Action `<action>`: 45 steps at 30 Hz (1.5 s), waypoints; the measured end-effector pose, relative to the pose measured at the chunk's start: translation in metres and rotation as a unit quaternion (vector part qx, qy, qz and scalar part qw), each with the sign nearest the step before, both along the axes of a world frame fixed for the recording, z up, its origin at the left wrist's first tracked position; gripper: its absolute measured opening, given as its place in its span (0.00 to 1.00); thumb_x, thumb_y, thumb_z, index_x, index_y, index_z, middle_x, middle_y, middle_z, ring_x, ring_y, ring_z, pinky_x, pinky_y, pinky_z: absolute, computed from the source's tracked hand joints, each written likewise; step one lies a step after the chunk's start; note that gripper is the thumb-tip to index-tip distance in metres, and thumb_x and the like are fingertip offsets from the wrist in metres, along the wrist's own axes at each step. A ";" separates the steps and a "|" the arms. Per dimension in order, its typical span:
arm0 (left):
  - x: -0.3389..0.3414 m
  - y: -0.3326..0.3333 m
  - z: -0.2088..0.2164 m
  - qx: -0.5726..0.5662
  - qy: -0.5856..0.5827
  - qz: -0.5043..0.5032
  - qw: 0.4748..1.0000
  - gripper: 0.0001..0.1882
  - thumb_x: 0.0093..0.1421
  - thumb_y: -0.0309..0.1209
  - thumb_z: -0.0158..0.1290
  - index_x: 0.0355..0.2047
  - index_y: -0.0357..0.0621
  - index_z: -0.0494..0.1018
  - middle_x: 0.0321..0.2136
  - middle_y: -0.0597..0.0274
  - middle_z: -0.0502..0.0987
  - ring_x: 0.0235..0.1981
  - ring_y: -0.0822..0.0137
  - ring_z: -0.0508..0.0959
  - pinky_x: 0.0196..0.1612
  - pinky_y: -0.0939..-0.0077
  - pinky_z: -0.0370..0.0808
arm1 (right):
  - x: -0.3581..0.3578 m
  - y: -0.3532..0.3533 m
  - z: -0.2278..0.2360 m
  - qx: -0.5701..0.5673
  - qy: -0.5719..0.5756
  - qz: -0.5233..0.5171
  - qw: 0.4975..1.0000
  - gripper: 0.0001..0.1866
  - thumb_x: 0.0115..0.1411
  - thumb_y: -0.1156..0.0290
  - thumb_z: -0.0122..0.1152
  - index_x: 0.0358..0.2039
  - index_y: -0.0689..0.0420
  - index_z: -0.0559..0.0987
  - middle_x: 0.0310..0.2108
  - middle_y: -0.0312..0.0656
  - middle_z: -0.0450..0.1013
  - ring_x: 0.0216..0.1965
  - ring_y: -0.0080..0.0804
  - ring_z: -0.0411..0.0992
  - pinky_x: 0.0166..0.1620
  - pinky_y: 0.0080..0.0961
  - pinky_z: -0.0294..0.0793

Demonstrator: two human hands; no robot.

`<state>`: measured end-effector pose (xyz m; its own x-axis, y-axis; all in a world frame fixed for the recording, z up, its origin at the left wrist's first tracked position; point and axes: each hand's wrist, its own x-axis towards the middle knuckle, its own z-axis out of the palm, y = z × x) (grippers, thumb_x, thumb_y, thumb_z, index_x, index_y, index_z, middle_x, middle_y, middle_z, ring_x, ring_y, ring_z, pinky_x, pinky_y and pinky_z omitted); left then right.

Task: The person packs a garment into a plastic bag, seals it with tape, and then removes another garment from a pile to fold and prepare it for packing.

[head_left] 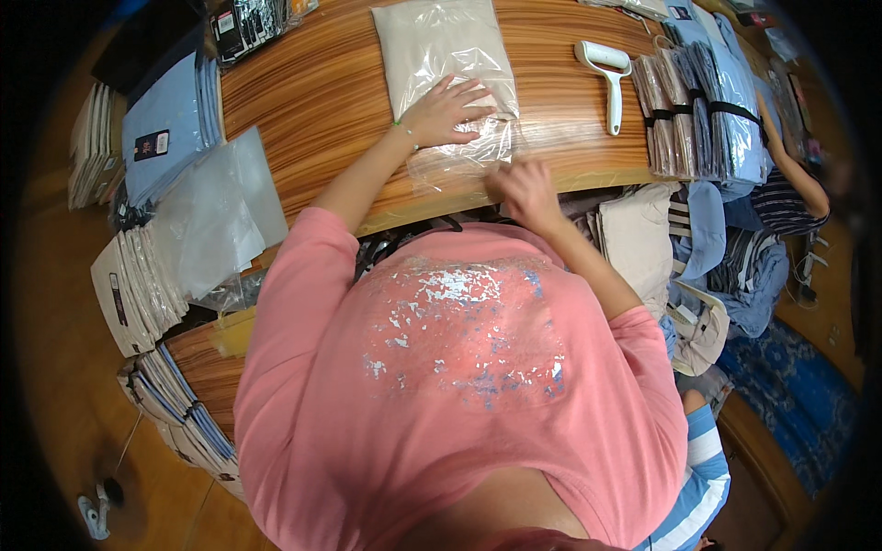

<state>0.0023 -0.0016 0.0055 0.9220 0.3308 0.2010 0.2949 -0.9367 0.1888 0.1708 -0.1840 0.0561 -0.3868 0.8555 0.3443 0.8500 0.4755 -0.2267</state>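
Note:
A beige folded garment [418, 46] lies flat on the wooden table, inside a clear plastic bag [441, 170]. The bag's loose end reaches toward the table's near edge. My left hand [447, 115] rests on the bag with its fingers spread, pressing over the lower part of the garment. Close to the bag's near right corner, my right hand [528, 193] is closed with curled fingers. Its fingertips are partly hidden and slightly blurred, so what they hold cannot be made out.
A white lint roller [608, 78] lies right of the bag. Bagged garments tied with black bands [703, 115] stand at the table's right. Blue packed garments [175, 129], clear plastic bags [225, 207] and beige packed garments [138, 285] are on the left. Another person's arm [795, 161] shows at far right.

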 end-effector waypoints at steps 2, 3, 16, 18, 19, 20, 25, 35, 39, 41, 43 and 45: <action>0.000 -0.001 0.000 0.005 -0.001 -0.005 1.000 0.28 0.55 0.52 0.48 0.56 0.64 0.64 0.61 0.67 0.56 0.63 0.62 0.52 0.64 0.51 0.45 | 0.009 0.024 0.001 0.024 -0.007 -0.048 0.999 0.10 0.47 0.71 0.58 0.33 0.54 0.77 0.30 0.34 0.69 0.40 0.32 0.67 0.46 0.34 0.61; 0.000 -0.002 0.000 0.001 -0.003 -0.006 1.000 0.28 0.56 0.52 0.48 0.56 0.64 0.64 0.61 0.67 0.55 0.63 0.62 0.52 0.64 0.50 0.45 | 0.016 0.029 -0.006 -0.013 -0.025 -0.032 0.999 0.09 0.47 0.70 0.58 0.32 0.53 0.77 0.29 0.34 0.70 0.39 0.32 0.67 0.46 0.34 0.61; 0.002 -0.001 -0.002 0.002 0.000 -0.008 1.000 0.29 0.55 0.55 0.46 0.57 0.68 0.63 0.61 0.67 0.57 0.64 0.64 0.52 0.64 0.51 0.45 | 0.032 0.013 0.005 -0.012 -0.060 0.020 0.998 0.12 0.43 0.72 0.56 0.31 0.54 0.74 0.28 0.36 0.67 0.36 0.33 0.67 0.42 0.31 0.64; 0.001 0.000 -0.002 0.003 0.001 -0.007 1.000 0.29 0.55 0.55 0.46 0.57 0.68 0.63 0.61 0.67 0.56 0.64 0.63 0.52 0.64 0.50 0.45 | 0.033 0.006 0.005 0.000 -0.054 0.015 0.998 0.12 0.43 0.72 0.56 0.32 0.54 0.75 0.28 0.36 0.67 0.36 0.33 0.67 0.42 0.30 0.64; 0.001 0.000 -0.003 0.004 0.001 -0.006 1.000 0.29 0.55 0.55 0.46 0.57 0.68 0.62 0.61 0.67 0.56 0.64 0.63 0.52 0.64 0.50 0.44 | 0.032 0.003 0.005 -0.018 -0.053 0.001 0.998 0.11 0.44 0.73 0.55 0.32 0.54 0.75 0.27 0.35 0.67 0.36 0.33 0.67 0.41 0.31 0.65; 0.002 0.000 -0.004 0.005 0.001 -0.006 1.000 0.29 0.55 0.55 0.46 0.57 0.68 0.62 0.61 0.67 0.56 0.63 0.63 0.52 0.64 0.50 0.44 | 0.031 -0.001 0.006 -0.036 -0.051 -0.012 0.998 0.11 0.44 0.73 0.55 0.32 0.54 0.75 0.27 0.35 0.67 0.37 0.33 0.67 0.41 0.32 0.65; 0.002 -0.001 -0.002 0.006 0.001 0.005 1.000 0.29 0.55 0.55 0.47 0.57 0.68 0.62 0.61 0.67 0.56 0.63 0.63 0.52 0.64 0.50 0.44 | 0.030 -0.032 -0.012 -0.133 0.013 -0.089 0.987 0.13 0.44 0.75 0.56 0.34 0.53 0.75 0.28 0.35 0.66 0.37 0.34 0.67 0.39 0.35 0.67; 0.004 0.000 0.000 0.016 -0.002 0.005 1.000 0.29 0.55 0.54 0.47 0.57 0.68 0.62 0.61 0.67 0.56 0.63 0.62 0.52 0.64 0.49 0.44 | 0.043 0.023 0.004 -0.043 -0.135 -0.067 0.988 0.19 0.45 0.70 0.59 0.41 0.49 0.75 0.48 0.40 0.65 0.50 0.39 0.61 0.49 0.40 0.60; 0.003 0.000 -0.002 0.020 -0.001 0.007 1.000 0.29 0.55 0.55 0.47 0.57 0.68 0.62 0.61 0.66 0.56 0.63 0.62 0.52 0.64 0.49 0.44 | 0.053 0.030 0.005 -0.057 -0.131 -0.042 0.989 0.12 0.47 0.69 0.55 0.35 0.51 0.76 0.47 0.38 0.66 0.50 0.36 0.62 0.49 0.37 0.60; 0.003 0.000 -0.001 0.031 0.002 0.007 0.999 0.29 0.55 0.55 0.46 0.57 0.68 0.62 0.61 0.66 0.56 0.63 0.62 0.52 0.64 0.49 0.45 | 0.056 0.030 0.005 -0.055 -0.110 -0.025 0.992 0.11 0.48 0.69 0.53 0.33 0.52 0.77 0.47 0.37 0.66 0.49 0.34 0.62 0.50 0.36 0.59; 0.002 0.000 -0.002 0.030 0.000 0.007 1.000 0.29 0.55 0.56 0.46 0.57 0.68 0.62 0.61 0.66 0.57 0.63 0.62 0.53 0.64 0.49 0.45 | 0.055 0.033 0.012 -0.059 -0.092 -0.012 0.994 0.10 0.49 0.69 0.51 0.32 0.52 0.77 0.46 0.35 0.67 0.49 0.33 0.63 0.50 0.36 0.59; 0.002 0.000 -0.001 0.028 -0.001 0.008 1.000 0.29 0.55 0.56 0.46 0.57 0.68 0.62 0.61 0.66 0.57 0.63 0.62 0.53 0.64 0.50 0.45 | 0.055 0.035 0.017 -0.049 -0.083 0.001 0.995 0.09 0.49 0.69 0.51 0.31 0.53 0.77 0.45 0.35 0.68 0.49 0.33 0.63 0.51 0.36 0.59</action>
